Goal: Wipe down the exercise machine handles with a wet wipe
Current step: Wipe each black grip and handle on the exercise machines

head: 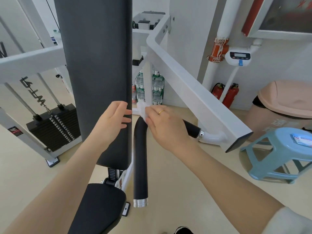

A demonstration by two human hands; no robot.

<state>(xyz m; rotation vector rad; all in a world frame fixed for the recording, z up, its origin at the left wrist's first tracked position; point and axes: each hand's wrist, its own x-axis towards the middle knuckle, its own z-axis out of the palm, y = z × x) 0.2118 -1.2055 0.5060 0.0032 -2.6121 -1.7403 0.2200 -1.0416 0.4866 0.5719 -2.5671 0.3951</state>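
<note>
A bent black foam handle [140, 159] with a chrome end cap hangs from the machine's white arm [194, 92] in the middle of the view. My right hand [165, 125] grips the handle at its bend, with a white wet wipe [142, 110] bunched under the fingers. A gold ring shows on that hand. My left hand [113, 119] rests with straight fingers against the right edge of the tall black back pad [98, 73]. The handle's short section to the chrome collar [200, 134] shows past my right hand.
The black seat [99, 208] lies below the pad. A weight stack [54, 127] stands at left. A blue stool [276, 154] at right carries a wipes packet [302, 140]. Behind it are a pink bin [285, 105], two fire extinguishers [226, 94] and stacked water bottles [155, 88].
</note>
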